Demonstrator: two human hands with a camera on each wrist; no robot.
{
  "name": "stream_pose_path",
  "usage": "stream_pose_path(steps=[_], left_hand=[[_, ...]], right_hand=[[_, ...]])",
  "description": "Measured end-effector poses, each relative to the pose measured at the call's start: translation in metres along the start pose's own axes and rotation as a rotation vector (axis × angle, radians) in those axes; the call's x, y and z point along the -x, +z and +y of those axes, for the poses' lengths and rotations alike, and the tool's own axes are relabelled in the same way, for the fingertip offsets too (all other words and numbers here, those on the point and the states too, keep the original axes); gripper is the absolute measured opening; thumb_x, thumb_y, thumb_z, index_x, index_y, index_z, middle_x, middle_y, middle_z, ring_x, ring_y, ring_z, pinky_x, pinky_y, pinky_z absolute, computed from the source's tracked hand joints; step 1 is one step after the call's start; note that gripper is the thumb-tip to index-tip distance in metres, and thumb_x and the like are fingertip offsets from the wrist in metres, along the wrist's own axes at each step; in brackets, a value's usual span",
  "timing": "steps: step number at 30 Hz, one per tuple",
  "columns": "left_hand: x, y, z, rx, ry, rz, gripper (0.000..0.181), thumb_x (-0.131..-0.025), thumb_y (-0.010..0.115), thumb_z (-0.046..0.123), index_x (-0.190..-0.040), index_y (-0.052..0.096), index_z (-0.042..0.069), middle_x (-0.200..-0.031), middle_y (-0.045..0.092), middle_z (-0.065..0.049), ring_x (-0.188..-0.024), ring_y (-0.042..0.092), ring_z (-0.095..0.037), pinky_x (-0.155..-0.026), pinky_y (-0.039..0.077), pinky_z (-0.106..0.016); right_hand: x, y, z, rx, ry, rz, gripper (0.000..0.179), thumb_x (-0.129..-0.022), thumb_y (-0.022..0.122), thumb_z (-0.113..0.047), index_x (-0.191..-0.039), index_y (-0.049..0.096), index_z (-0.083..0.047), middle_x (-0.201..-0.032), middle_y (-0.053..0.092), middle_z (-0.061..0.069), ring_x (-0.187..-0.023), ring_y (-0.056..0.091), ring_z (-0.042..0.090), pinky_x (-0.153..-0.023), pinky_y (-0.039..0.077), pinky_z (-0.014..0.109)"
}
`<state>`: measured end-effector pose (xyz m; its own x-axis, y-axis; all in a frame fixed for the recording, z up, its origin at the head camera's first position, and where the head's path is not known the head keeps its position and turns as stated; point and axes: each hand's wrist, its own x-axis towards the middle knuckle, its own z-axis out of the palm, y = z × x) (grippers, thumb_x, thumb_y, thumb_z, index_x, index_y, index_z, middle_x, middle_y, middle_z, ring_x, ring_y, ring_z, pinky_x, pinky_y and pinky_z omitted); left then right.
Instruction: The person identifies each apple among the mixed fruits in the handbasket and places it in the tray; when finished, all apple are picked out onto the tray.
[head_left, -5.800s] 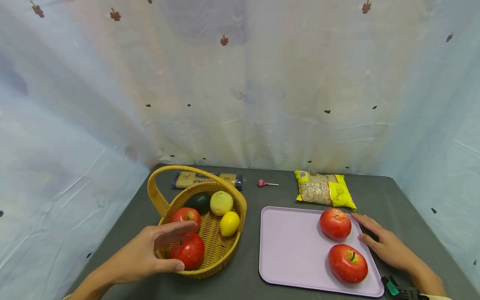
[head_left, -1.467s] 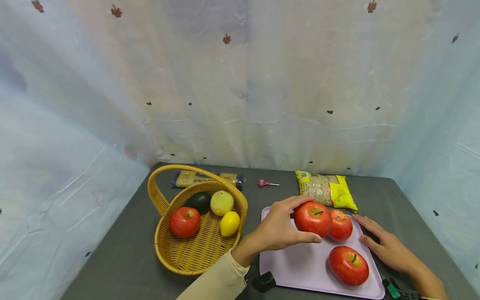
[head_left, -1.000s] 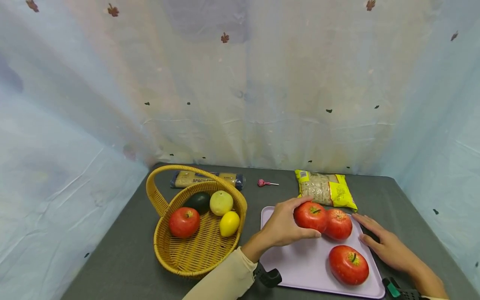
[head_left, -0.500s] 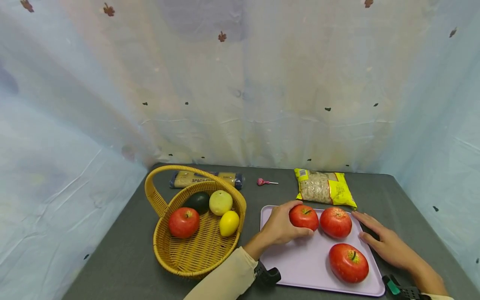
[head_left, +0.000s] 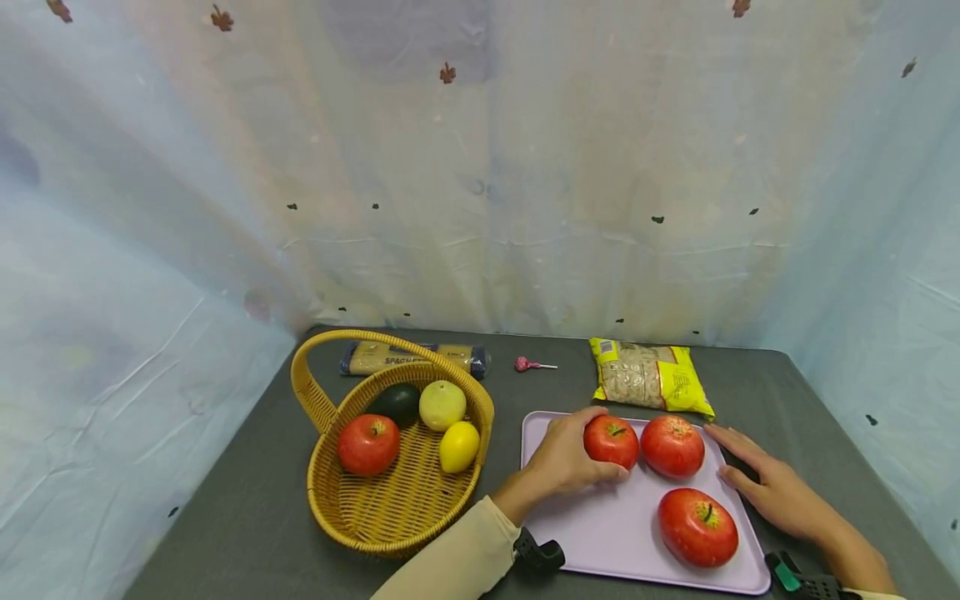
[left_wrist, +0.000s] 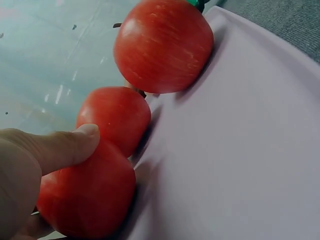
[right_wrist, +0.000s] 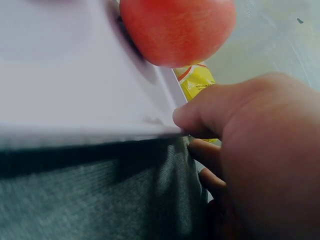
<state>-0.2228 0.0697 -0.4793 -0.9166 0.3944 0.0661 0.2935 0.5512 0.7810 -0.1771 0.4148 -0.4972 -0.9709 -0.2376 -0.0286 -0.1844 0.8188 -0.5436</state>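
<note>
Low and right of centre in the head view, the left hand (head_left: 564, 457) grips a red apple (head_left: 611, 441) resting on the lilac tray (head_left: 592, 521); the right hand (head_left: 765, 487) lies relaxed, touching the tray's right edge.

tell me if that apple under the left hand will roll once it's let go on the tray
Probably a little. The apple is round and smooth, and the tray looks flat and slick, so it may wobble. The next apple sits close beside it and could stop it. The left hand grips it easily, so it seems firm.
</note>
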Motion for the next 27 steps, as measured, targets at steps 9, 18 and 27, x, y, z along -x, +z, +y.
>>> stream_pose_path(steps=[9,18,27], left_hand=[[0.0014,0.0023,0.0004,-0.048,0.016,0.015,0.086,-0.078,0.102,0.031,-0.153,0.061,0.021,-0.139,0.072,0.0,-0.128,0.064,-0.023,-0.106,0.057,-0.035],[0.0015,0.0019,-0.0009,-0.075,0.016,0.013,0.092,-0.077,0.102,0.036,-0.156,0.058,0.018,-0.142,0.071,-0.001,-0.132,0.063,-0.025,-0.107,0.057,-0.035],[0.0023,0.0036,-0.0015,-0.088,0.032,0.021,0.093,-0.079,0.101,0.036,-0.158,0.056,0.017,-0.149,0.068,-0.002,-0.136,0.061,-0.026,-0.112,0.055,-0.036]], right_hand=[[-0.0003,0.0008,0.0005,0.0,0.007,-0.002,0.067,-0.109,0.066,-0.03,-0.167,0.041,-0.006,-0.163,0.043,0.039,-0.143,0.041,0.069,-0.098,0.042,0.089],[0.0,0.0003,0.001,0.007,0.007,0.001,0.067,-0.109,0.066,-0.03,-0.167,0.041,-0.006,-0.162,0.044,0.039,-0.142,0.042,0.068,-0.098,0.042,0.089],[-0.0009,-0.0006,0.0002,0.005,0.031,-0.014,0.068,-0.11,0.066,-0.032,-0.168,0.04,-0.006,-0.163,0.041,0.04,-0.143,0.04,0.069,-0.098,0.042,0.089]])
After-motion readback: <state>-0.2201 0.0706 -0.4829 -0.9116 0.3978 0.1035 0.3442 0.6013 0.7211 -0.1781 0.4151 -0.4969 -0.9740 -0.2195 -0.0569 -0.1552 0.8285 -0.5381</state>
